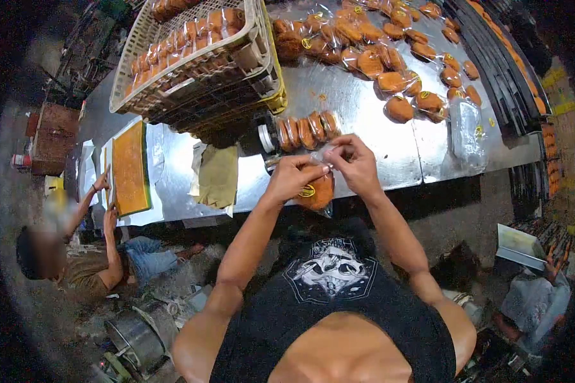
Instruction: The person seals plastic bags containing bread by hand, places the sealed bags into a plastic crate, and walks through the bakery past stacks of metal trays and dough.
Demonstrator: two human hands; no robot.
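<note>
A clear plastic bag of browned bread point(316, 193) with a yellow label hangs at the table's front edge, between my two hands. My left hand point(289, 180) is closed on the gathered upper part of the bag. Fingers pinched together, my right hand point(356, 165) grips the bag's twisted plastic neck. Just beyond my hands lies a clear pack of bread pieces point(308, 130) in a row. Beside that pack, on its left, is a small device with a white roll point(265, 138), partly hidden behind my left hand.
Stacked plastic crates point(262, 57) with bagged bread stand at the back left. Many bagged breads point(390, 82) cover the back right, near a stack of clear bags point(467, 137). At left, a person point(102, 268) touches a yellow-brown sheet cake point(130, 169). Dark trays point(492, 76) line the right.
</note>
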